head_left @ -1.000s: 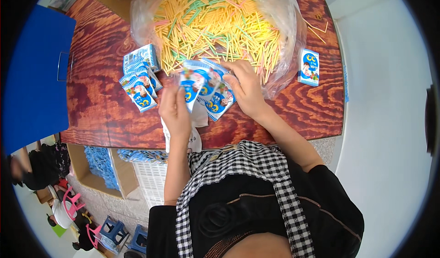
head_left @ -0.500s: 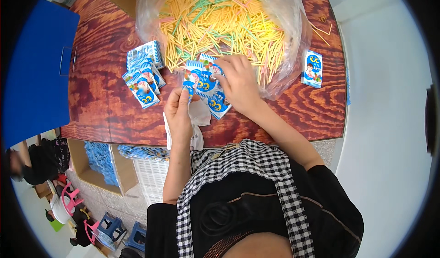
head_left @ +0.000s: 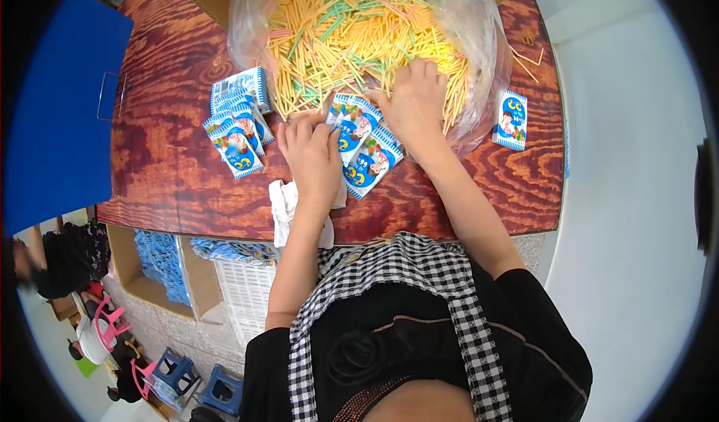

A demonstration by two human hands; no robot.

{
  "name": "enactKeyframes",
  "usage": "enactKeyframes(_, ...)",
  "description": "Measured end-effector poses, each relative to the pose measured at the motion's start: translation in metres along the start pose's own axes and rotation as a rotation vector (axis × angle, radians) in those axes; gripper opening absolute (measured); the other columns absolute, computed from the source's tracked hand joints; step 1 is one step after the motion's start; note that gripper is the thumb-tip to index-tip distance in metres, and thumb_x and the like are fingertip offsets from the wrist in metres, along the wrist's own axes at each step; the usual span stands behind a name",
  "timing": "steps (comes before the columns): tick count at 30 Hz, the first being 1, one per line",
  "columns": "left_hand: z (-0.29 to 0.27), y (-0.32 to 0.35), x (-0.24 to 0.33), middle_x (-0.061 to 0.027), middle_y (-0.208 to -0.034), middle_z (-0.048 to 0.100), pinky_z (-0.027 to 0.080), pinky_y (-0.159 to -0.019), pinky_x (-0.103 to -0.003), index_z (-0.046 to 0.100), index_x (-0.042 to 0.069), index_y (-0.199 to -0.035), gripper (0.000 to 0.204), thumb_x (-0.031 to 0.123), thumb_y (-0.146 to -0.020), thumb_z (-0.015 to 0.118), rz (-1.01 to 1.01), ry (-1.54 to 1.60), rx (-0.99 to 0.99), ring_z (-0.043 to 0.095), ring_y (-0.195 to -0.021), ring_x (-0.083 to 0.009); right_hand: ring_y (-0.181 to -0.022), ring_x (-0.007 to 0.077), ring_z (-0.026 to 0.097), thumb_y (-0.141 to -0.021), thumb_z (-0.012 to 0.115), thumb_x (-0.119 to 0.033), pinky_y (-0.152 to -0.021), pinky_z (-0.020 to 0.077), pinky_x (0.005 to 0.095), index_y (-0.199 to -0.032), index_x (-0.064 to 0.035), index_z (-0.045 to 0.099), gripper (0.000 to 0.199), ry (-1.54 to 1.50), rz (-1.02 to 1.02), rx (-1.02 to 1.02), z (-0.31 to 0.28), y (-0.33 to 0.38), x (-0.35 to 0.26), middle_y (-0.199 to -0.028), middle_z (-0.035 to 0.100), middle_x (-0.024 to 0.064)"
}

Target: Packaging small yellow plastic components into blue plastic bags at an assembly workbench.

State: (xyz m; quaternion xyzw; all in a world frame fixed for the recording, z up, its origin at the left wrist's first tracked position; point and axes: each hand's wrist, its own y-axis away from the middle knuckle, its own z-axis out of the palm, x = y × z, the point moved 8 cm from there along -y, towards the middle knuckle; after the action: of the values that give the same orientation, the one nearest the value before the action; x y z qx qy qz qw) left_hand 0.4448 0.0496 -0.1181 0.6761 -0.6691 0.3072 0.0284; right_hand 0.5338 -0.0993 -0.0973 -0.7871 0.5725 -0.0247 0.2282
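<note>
Left hand (head_left: 313, 156) pinching a small packet (head_left: 352, 126) at table centre; right hand (head_left: 413, 96) spread in the sticks (head_left: 352, 32) beyond. Light, thin, slippery-looking: best gripped by the edges.

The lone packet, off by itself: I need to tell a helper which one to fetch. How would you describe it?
Start at the clear bag of coloured sticks on the wooden table. Beyond its right edge, past the right hand, lies a small blue-and-white packet, the only one alone.
</note>
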Motion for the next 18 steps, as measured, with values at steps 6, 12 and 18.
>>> enactKeyframes(6,-0.006,0.003,-0.003,-0.0099,-0.09,0.056,0.031,-0.103,-0.049,0.059,0.004,-0.084,0.006,0.009,-0.083,0.062,0.001,0.007,0.1,0.052,-0.096,-0.03,-0.093,0.029,0.049,-0.068,0.076,-0.03,-0.077,0.0365,0.0405,-0.084,0.0005,0.063,0.037,0.047,0.002,0.009,0.008,-0.004,-0.003,-0.092,0.054,0.013)
enactKeyframes(12,-0.033,0.004,0.0,-0.0114,-0.08,0.056,0.038,-0.082,-0.042,0.057,0.001,-0.078,0.012,0.01,-0.081,0.064,-0.174,0.442,-0.038,0.053,-0.085,-0.0317,-0.091,0.0288,0.05,-0.068,0.074,-0.024,-0.078,0.0372,0.0404,-0.085,0.0003,0.062,0.032,0.047,-0.012,0.009,0.017,-0.007,-0.002,-0.091,0.054,0.0126)
enactKeyframes(18,-0.006,0.019,0.009,-0.0121,-0.085,0.058,0.036,-0.09,-0.044,0.06,0.003,-0.08,0.009,0.01,-0.08,0.065,-0.045,0.122,-0.197,0.053,-0.09,-0.0313,-0.092,0.0286,0.05,-0.069,0.069,-0.018,-0.078,0.0377,0.0401,-0.084,0.0002,0.062,0.025,0.078,-0.078,0.033,0.024,-0.008,-0.004,-0.092,0.055,0.0127)
